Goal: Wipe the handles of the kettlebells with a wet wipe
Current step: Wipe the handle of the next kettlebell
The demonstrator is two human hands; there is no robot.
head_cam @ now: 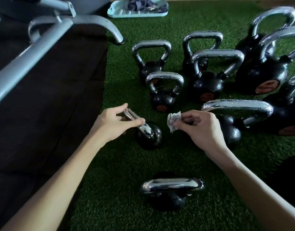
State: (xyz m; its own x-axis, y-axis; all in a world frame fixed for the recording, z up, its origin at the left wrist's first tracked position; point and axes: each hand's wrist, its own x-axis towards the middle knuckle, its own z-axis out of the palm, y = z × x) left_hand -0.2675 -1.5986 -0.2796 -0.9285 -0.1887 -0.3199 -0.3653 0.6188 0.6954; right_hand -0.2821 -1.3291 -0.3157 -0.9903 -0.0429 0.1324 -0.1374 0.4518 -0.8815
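Several black kettlebells with chrome handles stand on green turf. My left hand [115,123] grips the chrome handle of a small kettlebell [150,136] tilted toward the left. My right hand [201,129] pinches a crumpled white wet wipe [173,121] just right of that handle, not touching it. Another small kettlebell [170,194] stands upright near me between my forearms. A larger one [233,132] sits behind my right hand, its handle beaded with droplets.
A grey metal gym frame [43,47] on a dark rubber mat [51,114] fills the left side. A light blue tray [138,13] with dark cloth lies at the back. Bigger kettlebells [263,75] crowd the right.
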